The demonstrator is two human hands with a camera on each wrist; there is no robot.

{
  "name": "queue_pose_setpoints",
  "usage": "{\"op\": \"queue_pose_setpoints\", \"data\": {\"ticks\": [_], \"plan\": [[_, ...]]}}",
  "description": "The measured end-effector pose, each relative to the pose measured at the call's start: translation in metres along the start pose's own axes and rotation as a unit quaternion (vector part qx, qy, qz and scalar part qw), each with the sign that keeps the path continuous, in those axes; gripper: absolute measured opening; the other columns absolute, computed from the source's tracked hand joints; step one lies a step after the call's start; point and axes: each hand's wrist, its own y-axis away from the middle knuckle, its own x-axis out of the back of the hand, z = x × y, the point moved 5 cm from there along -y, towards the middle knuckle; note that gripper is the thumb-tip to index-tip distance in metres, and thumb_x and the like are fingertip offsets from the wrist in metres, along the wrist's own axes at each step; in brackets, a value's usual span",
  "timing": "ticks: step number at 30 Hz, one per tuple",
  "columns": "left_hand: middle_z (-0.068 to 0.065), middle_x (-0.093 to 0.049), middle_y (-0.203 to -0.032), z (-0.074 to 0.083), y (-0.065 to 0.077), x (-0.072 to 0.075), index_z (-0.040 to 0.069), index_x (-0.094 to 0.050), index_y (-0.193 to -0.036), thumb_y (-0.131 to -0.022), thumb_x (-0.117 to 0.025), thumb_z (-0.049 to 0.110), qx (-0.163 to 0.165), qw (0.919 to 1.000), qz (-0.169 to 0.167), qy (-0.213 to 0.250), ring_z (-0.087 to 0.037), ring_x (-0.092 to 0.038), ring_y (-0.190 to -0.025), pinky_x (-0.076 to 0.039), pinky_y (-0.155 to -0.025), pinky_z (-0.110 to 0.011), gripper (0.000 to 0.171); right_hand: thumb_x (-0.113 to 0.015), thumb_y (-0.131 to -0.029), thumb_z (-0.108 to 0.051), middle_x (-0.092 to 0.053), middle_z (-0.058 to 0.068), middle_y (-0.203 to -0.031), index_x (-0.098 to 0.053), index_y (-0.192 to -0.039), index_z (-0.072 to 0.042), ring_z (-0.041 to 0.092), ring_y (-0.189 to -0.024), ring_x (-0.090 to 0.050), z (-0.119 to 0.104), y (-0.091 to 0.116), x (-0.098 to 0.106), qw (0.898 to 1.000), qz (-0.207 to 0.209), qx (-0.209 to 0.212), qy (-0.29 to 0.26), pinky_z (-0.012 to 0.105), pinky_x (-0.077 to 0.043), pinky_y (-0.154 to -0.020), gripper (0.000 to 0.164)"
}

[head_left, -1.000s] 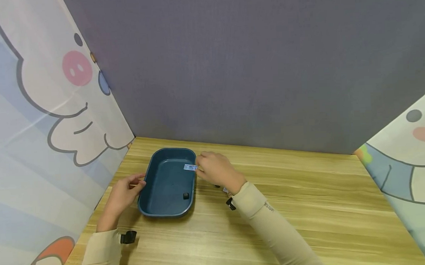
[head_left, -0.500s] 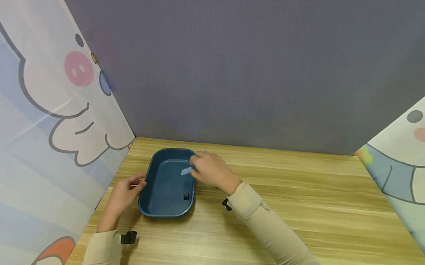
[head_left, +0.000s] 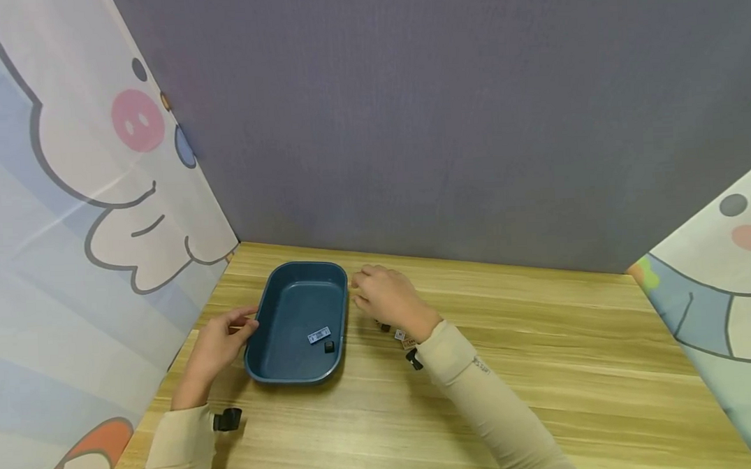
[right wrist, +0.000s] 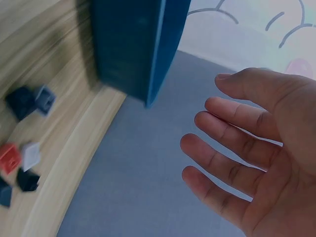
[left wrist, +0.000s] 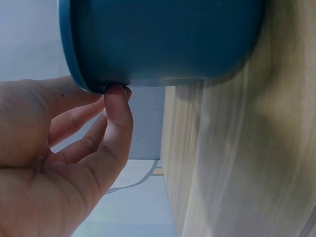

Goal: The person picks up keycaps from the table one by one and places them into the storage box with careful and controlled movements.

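A dark blue rectangular tray (head_left: 295,322) stands on the left part of the wooden table. My left hand (head_left: 219,343) pinches its left rim, fingertips at the edge in the left wrist view (left wrist: 118,96). Inside the tray lie a small light-blue printed rectangular piece (head_left: 320,335) and a small black cube-like piece (head_left: 329,347). Just past the tray's right rim, my right hand (head_left: 387,300) hovers with fingers spread and nothing held. Near its wrist, small loose pieces lie on the table, including a white one (head_left: 400,335) and a tan printed one (head_left: 408,344), partly hidden by the hand.
In the right wrist view, a red piece (right wrist: 10,158), a dark block (right wrist: 20,102) and several other small pieces lie on the table. A grey panel (head_left: 408,121) rises along the table's back edge. Cartoon-printed sheets (head_left: 56,276) flank both sides.
My right hand carried the light-blue printed piece over the tray's right rim and let it go; it now lies beside the black piece. The hand has drawn back right. My left hand stays put.
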Motion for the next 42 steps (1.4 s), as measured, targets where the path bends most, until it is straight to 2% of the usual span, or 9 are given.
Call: {"op": "queue_pose_setpoints", "data": {"ticks": [7,11,22,33,42], "plan": [[-0.022,-0.071,-0.103,0.001,0.001,0.000,-0.005,-0.064,-0.129,-0.100,-0.064,0.011,0.003,1.0000,-0.002,-0.001,-0.037,-0.070,-0.089,-0.055,-0.070,-0.039,0.033,-0.068,-0.097,-0.021,-0.067,0.005,-0.109,-0.071,-0.114,-0.009,0.022,-0.093,-0.065,0.023,0.015,-0.004,0.999,-0.019,-0.029,-0.008,0.036,-0.055,-0.075,0.021],[-0.022,-0.071,-0.103,0.001,0.000,0.000,-0.005,-0.064,-0.129,-0.100,-0.064,0.011,0.003,1.0000,-0.003,0.001,-0.037,-0.069,-0.089,-0.055,-0.071,-0.041,0.033,-0.068,-0.098,-0.021,-0.066,0.005,-0.106,-0.071,-0.114,-0.009,0.022,-0.090,-0.064,0.037,0.022,-0.008,0.999,-0.024,-0.043,-0.005,0.035,-0.054,-0.071,0.021],[-0.023,-0.071,-0.104,0.000,0.000,0.000,-0.006,-0.063,-0.129,-0.100,-0.063,0.010,0.006,1.0000,-0.003,0.005,-0.040,-0.069,-0.092,-0.055,-0.073,-0.045,0.033,-0.070,-0.096,-0.017,-0.065,0.005,-0.104,-0.070,-0.115,-0.008,0.019,-0.085,-0.064,0.071,0.035,-0.026,0.996,-0.037,-0.078,-0.014,0.034,-0.054,-0.070,0.021],[-0.022,-0.071,-0.104,-0.002,0.000,-0.001,-0.005,-0.064,-0.129,-0.100,-0.064,0.011,0.007,1.0000,-0.001,0.004,-0.039,-0.069,-0.092,-0.055,-0.074,-0.046,0.033,-0.071,-0.095,-0.014,-0.065,0.007,-0.102,-0.070,-0.114,-0.007,0.019,-0.082,-0.064,0.088,0.042,-0.046,0.993,-0.058,-0.103,-0.028,0.034,-0.055,-0.065,0.020],[-0.021,-0.071,-0.104,-0.001,0.001,-0.001,-0.004,-0.064,-0.129,-0.100,-0.064,0.012,0.009,0.9999,0.003,0.005,-0.038,-0.069,-0.091,-0.055,-0.075,-0.046,0.033,-0.071,-0.094,-0.014,-0.065,0.007,-0.105,-0.070,-0.116,-0.008,0.022,-0.089,-0.064,0.098,0.040,-0.067,0.985,-0.102,-0.127,-0.049,0.040,-0.055,-0.075,0.022]]}}
